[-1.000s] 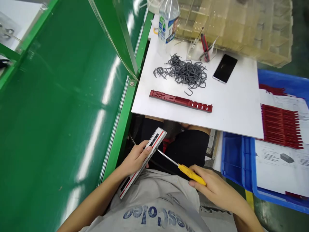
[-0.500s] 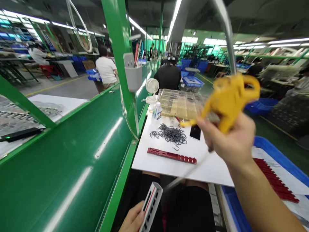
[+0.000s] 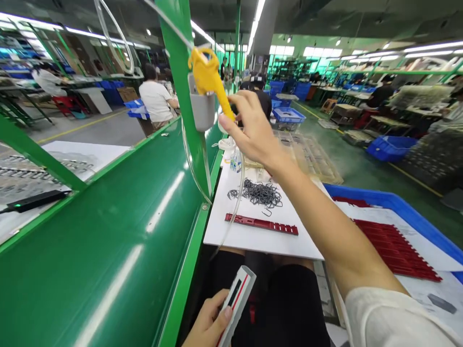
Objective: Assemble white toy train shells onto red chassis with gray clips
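My right hand [image 3: 251, 125] is raised toward the green post, its thumb and fingers closed around the lower end of a yellow air blow gun [image 3: 208, 72]. The gun is in front of a grey holder [image 3: 202, 111] on the post, with a hose running to its top. Low in view, my left hand [image 3: 210, 318] grips a light grey slotted profile [image 3: 238, 299] with a red stripe, tilted over my lap. On the white table lie a long red slotted part [image 3: 262, 223] and a heap of dark bent hooks [image 3: 262, 193].
A green conveyor [image 3: 119, 241] runs along the left. Behind the hooks are a small bottle [image 3: 236, 161] and a clear compartment box [image 3: 311, 154]. A blue crate [image 3: 361, 190] with red parts [image 3: 390, 246] stands at right. Other people sit at benches farther off.
My right hand has carried the yellow air blow gun from the right across to the post at left. My left hand still holds the grey profile, which has turned slightly.
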{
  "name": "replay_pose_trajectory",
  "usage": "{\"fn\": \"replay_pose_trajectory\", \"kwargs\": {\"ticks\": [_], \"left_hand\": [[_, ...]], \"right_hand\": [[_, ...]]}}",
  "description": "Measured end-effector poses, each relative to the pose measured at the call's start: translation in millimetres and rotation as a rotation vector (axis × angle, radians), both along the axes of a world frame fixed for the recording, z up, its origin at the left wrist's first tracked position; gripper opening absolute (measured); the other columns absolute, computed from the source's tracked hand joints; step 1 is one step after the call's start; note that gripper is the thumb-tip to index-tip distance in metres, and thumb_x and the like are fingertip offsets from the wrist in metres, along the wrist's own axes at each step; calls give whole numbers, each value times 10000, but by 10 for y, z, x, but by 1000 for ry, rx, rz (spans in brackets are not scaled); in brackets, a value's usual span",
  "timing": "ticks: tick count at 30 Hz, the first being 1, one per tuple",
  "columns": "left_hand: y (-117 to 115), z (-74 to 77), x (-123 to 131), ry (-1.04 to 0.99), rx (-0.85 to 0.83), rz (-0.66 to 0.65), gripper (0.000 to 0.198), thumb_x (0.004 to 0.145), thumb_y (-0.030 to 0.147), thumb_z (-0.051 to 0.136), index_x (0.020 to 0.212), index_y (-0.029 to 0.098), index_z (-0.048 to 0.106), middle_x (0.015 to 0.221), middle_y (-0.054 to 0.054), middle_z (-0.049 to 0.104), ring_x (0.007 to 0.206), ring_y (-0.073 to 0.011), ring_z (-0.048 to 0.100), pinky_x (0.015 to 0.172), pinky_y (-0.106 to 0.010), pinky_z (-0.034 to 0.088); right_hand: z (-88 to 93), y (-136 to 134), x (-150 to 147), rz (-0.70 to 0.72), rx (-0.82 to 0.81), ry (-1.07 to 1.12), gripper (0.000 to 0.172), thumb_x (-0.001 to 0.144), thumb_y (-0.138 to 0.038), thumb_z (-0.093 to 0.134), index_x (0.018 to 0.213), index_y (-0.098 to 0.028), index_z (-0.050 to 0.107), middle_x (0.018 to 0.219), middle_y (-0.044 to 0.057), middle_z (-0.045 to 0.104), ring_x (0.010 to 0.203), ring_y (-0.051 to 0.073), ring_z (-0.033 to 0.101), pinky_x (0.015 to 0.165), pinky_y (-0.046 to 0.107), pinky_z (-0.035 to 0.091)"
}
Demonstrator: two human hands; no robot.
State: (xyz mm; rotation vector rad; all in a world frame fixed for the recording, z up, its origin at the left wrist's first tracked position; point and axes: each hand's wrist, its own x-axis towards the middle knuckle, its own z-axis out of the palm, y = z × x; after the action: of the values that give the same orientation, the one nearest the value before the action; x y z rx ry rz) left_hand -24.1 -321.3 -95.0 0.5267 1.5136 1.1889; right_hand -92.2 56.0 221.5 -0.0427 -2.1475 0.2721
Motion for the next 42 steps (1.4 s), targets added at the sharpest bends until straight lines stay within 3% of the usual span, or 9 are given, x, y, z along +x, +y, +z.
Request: {"fn": "replay_pose_trajectory", "kwargs": {"ticks": [3,7,11,17,21,24,28,36,42], "left_hand": [[32,64,-16,-41,26,-63,1025,890,980,605,1591,232,632,1257,-169,683,644,-232,737,601,-395,614],[150,208,-43,219,135,-156,684,1039,761,621,1441,222,744,1115,-100,754,837,-242,734,770,-353,601],[307,290,-42,385,181,-287,458,1089,551,638,1400,231,744,1145,-52,819,940,-229,729,857,-322,545],[398,321,69,557,117,-379,429,1058,548,728,1313,203,735,1118,-56,840,949,-238,784,839,-321,562],[558,458,137,768,220,-474,447,1083,609,715,1230,188,748,1032,-58,829,847,-219,773,754,-312,560],[794,603,171,972,340,-557,456,1106,608,679,1245,178,736,1007,-61,819,829,-221,773,696,-309,552],[1161,794,160,1192,530,-633,455,1144,577,612,1283,153,706,1003,-83,823,852,-251,803,674,-328,574],[1677,989,8,1303,734,-736,354,1162,421,635,1400,159,645,1124,-117,853,921,-259,843,756,-330,642],[1935,1025,-376,1419,534,-636,314,1139,426,659,1346,201,729,1147,-73,878,853,-255,844,738,-315,627]], "right_hand": [[-819,21,771,-16,-39,-103,527,1129,-647,553,1448,-232,611,1440,142,709,1287,315,700,1126,518,597],[-2109,-23,1794,-142,-92,-585,509,1115,-547,594,1426,-152,678,1408,214,772,1276,396,742,1078,574,625],[-2770,22,2534,-342,-150,-711,455,1124,-424,546,1407,-110,715,1362,246,793,1230,426,754,1033,614,625],[-2811,333,3213,-305,-260,-655,403,1111,-475,590,1340,-190,758,1232,176,835,1127,392,771,999,586,628],[-2671,106,3435,-381,-360,-449,535,1046,-551,720,1457,-207,720,1411,200,779,1307,433,728,1146,660,565],[-2466,-314,3426,-63,-576,-394,796,972,-631,828,1629,-244,598,1501,180,744,1334,383,747,1127,552,630],[-2232,-645,3378,278,-630,-438,515,981,-348,896,1472,-279,758,1197,92,870,1025,250,847,902,362,706],[-2193,-461,3725,151,-593,-257,588,887,-261,977,1447,-298,803,1209,77,888,1075,266,871,969,383,733],[-2352,29,4007,-133,-667,-70,444,804,-310,1042,1227,-311,907,1169,61,896,1037,319,877,996,445,736]]}}
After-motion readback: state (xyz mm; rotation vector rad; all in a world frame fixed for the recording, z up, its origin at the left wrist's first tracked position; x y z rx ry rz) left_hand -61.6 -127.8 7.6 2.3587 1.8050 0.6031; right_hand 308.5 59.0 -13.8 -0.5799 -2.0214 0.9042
